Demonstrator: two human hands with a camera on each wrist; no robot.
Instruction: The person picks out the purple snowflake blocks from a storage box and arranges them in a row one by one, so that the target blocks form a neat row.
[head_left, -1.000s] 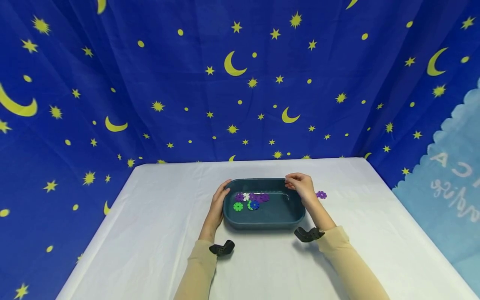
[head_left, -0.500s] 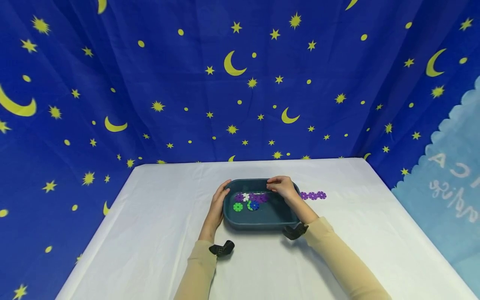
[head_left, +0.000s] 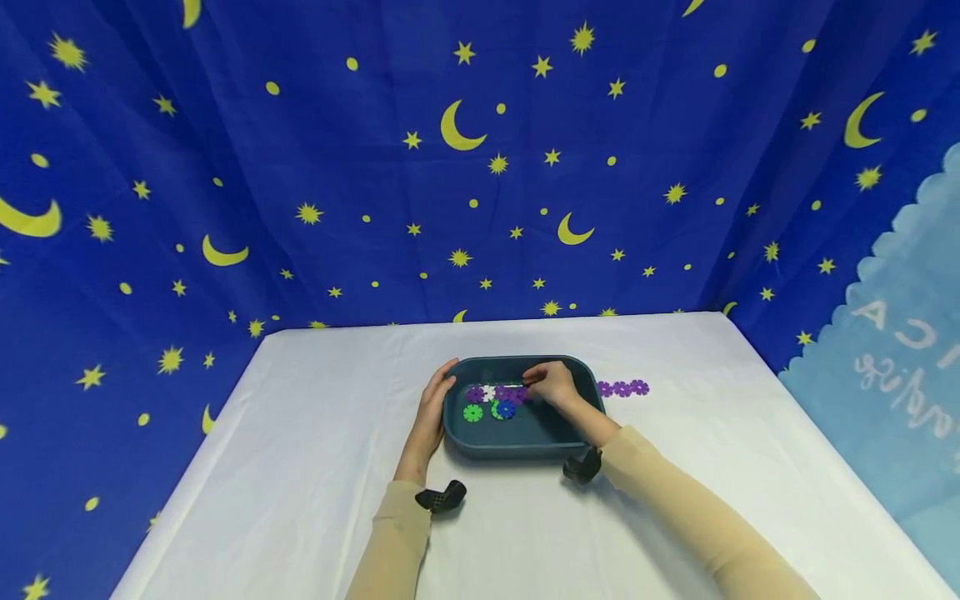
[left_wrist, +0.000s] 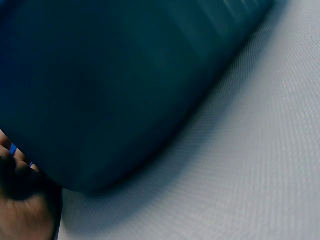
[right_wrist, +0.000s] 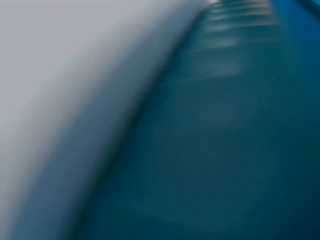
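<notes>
A dark teal oblong tub stands on the white-covered table. My left hand lies along its left end, fingers on the outer wall and rim; in the left wrist view part of that hand shows beside the tub's dark wall. Inside the tub are purple flower-shaped discs, a white one, a green one and a blue one overlapping another green. My right hand reaches into the tub, fingertips right at the rightmost purple disc, partly covering it. The right wrist view shows only blurred tub wall and table.
Three purple flower-shaped discs lie in a row on the table just right of the tub. The white tablecloth spreads around it. A blue curtain with yellow stars and moons hangs behind. Each wrist carries a black camera mount.
My right hand has moved left from the tub's right rim and down to the discs inside, uncovering the row of purple discs on the table. My left hand stays at the tub.
</notes>
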